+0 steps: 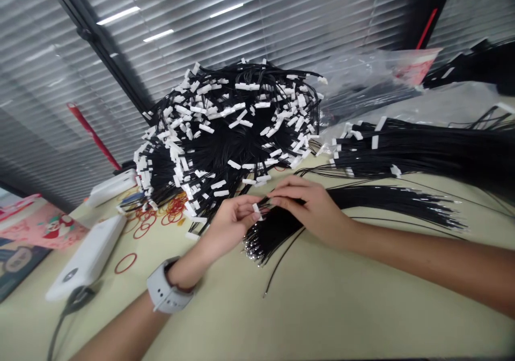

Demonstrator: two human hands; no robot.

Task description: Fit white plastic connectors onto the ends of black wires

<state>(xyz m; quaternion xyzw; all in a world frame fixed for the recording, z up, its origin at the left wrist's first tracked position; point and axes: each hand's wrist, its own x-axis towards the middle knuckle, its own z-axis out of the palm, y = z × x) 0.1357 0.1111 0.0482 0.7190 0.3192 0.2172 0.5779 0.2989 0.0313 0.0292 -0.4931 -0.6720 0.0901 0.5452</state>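
Between thumb and fingers, my left hand pinches a small white connector. Close to it, my right hand is closed on a thin black wire, its fingertips beside the connector; the exact contact is partly hidden by the fingers. Beneath both hands lies a bundle of black wires with bare shiny metal ends. One loose black wire curves out toward me. Just beyond the hands rises a large heap of black cables tipped with white connectors.
Red rubber bands and a white power strip lie at left, near a pink patterned cup. More connector-tipped cables stretch along the right, with clear plastic bags behind. Window blinds back the table.
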